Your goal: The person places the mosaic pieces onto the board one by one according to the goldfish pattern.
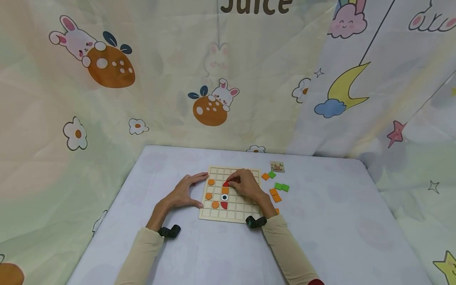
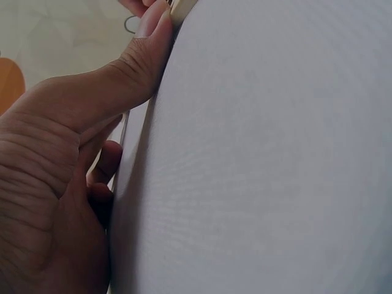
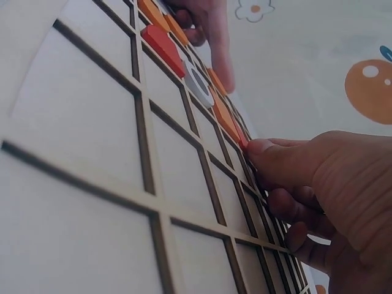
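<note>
A wooden grid board (image 1: pixel 242 208) lies on the white table. My left hand (image 1: pixel 181 194) is spread along its left side, thumb and forefinger apart and touching the edge. With thumb and fingertips, my right hand (image 1: pixel 246 185) pinches a red piece (image 1: pixel 226 184) at a grid cell, partly covering it. Directly below that piece are an orange square (image 1: pixel 225 190), a white disc with a black ring and dot (image 1: pixel 224 197), and a red rounded piece (image 1: pixel 224 205). Orange discs (image 1: pixel 211 182) sit in cells to their left. In the right wrist view, the thumb touches the red piece (image 3: pixel 243 138).
Green squares (image 1: pixel 285 188) and orange squares (image 1: pixel 273 192) lie loose to the right of the board. A small patterned card (image 1: pixel 277 166) is beyond them at the back. Behind the table (image 1: pixel 327 221) hangs a printed cloth (image 1: pixel 164 79).
</note>
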Tool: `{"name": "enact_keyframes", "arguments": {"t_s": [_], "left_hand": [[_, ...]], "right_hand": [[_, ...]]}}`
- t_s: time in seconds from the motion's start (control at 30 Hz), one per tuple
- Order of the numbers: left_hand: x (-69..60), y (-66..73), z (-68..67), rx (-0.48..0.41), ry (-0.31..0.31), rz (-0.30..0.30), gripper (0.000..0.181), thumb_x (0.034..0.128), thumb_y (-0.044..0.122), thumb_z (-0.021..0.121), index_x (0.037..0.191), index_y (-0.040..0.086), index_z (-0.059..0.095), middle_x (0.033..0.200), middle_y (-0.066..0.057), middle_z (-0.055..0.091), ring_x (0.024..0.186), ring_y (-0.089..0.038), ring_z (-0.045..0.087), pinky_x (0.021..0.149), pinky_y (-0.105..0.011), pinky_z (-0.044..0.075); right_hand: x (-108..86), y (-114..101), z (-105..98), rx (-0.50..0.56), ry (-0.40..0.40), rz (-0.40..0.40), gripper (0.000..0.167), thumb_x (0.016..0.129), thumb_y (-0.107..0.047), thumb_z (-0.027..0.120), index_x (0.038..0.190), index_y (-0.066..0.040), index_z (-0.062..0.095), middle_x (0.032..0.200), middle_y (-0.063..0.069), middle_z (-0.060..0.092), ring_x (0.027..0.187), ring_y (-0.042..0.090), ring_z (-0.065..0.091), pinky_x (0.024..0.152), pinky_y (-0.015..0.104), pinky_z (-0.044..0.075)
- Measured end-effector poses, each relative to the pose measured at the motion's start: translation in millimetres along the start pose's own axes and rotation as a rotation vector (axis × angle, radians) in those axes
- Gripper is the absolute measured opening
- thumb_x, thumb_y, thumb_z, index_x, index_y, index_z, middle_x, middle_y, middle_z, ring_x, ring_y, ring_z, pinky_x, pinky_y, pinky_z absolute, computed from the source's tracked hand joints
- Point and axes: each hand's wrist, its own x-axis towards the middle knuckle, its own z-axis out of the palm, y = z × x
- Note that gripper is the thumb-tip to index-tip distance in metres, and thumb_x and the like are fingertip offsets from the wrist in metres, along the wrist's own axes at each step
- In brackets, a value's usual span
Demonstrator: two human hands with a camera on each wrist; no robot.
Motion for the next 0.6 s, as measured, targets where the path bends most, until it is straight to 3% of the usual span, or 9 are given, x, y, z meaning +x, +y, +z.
{"name": "enact_keyframes", "arguments": {"t_s": [0.2,0.43,0.6], "left_hand": [[-0.1,-1.6,0.4,0.004,0.007,0.002,0.117,0.0648,0.042,0.107,0.165,0.017,0.051,0.175,-0.005,0.045,0.121,-0.024,0.048,0.103,-0.047,0.04],[0.2,-1.3,-0.2,-0.001,-0.001,0.004,0.117,0.0646,0.042,0.107,0.165,0.018,0.051,0.176,-0.004,0.044,0.122,-0.024,0.049,0.103,-0.045,0.039],[0.3,-1.3,-0.3,0.002,-0.001,0.017,0.118,0.064,0.041,0.107,0.165,0.017,0.051,0.176,-0.004,0.044,0.127,-0.026,0.05,0.104,-0.046,0.039]], "right_hand": [[-1.1,-1.4,-2.2,0.028,-0.003,-0.01,0.012,0.099,-0.011,0.081,0.11,-0.008,0.087,0.101,0.005,0.082,0.082,0.011,0.064,0.075,0.026,0.052],[-3.2,-1.7,-6.9,0.061,0.018,-0.074,0.016,0.096,-0.008,0.083,0.11,-0.001,0.085,0.099,0.009,0.082,0.082,0.014,0.069,0.075,0.028,0.056],[-6.7,-1.1,-13.9,0.055,0.019,-0.051,0.017,0.097,-0.01,0.083,0.112,-0.002,0.085,0.101,0.007,0.081,0.086,0.013,0.069,0.08,0.028,0.057]]}}
